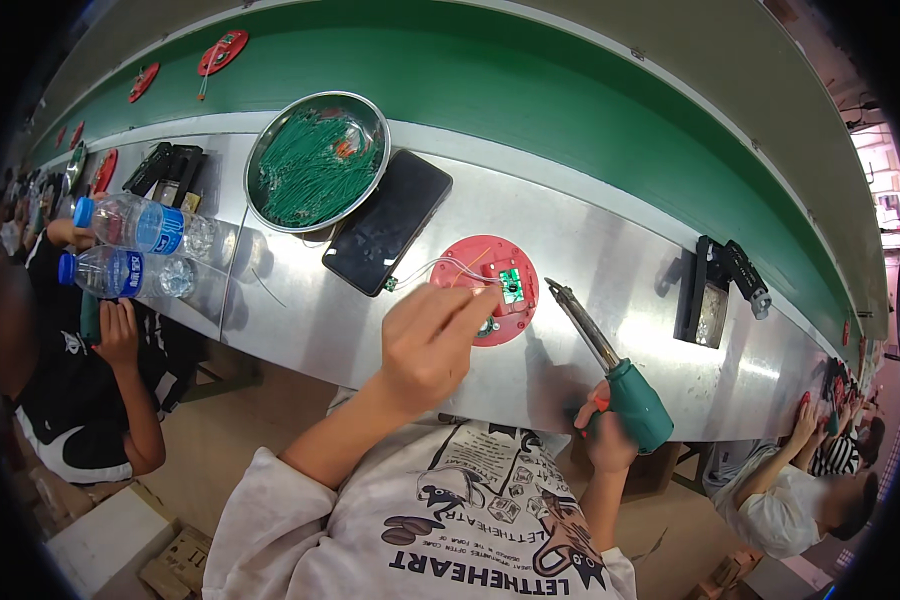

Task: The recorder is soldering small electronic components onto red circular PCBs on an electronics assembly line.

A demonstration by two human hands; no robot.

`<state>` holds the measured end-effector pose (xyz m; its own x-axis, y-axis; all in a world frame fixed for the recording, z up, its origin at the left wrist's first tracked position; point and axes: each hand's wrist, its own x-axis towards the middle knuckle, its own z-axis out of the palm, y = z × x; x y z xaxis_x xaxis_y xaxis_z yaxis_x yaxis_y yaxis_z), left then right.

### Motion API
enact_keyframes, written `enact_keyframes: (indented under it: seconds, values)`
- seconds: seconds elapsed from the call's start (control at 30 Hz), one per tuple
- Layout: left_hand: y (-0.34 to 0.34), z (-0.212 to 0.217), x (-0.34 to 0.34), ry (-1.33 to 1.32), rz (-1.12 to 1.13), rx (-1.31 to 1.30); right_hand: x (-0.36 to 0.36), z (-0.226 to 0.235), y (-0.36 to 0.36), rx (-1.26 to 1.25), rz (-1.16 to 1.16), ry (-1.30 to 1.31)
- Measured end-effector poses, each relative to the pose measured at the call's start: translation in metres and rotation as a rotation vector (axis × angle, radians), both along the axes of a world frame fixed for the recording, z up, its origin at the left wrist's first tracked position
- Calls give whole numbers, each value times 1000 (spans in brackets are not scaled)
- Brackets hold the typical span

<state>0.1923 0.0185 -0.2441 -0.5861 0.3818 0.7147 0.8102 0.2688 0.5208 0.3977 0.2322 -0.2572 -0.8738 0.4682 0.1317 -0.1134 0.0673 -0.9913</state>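
My left hand (pixel 428 340) rests on the near edge of a round red plastic disc (pixel 480 265) on the steel bench, fingers pinched together on the disc; what they pinch is hidden. The disc carries a small green circuit board (pixel 511 287) and thin white wires (pixel 432 268) that trail to the left. My right hand (pixel 602 432) is shut on the green handle of a soldering iron (pixel 625 385). Its metal tip (pixel 554 290) points up and left, just right of the disc and apart from it.
A steel bowl of green wires (pixel 316 160) and a black phone (pixel 388 221) lie behind the disc. Two water bottles (pixel 135 245) lie at left, a black iron stand (pixel 708 295) at right. A green conveyor (pixel 530 110) carries more red discs. Other people sit on both sides.
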Motion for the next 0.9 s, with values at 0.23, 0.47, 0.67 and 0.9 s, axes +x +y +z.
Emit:
enact_keyframes:
  seconds: [0.23, 0.47, 0.67, 0.9]
  values:
    - [12, -1, 6, -105, -51, -16, -5, 7, -1, 8, 16, -49]
    - [19, -6, 4, -108, -5, -201, -13, 12, -4, -102, -24, -44]
    - [18, -11, 3, -12, -26, -125, -15, 15, -7, -113, -59, -71]
    - [17, -20, 9, -108, 20, -90, -12, 13, -5, -23, -3, -149]
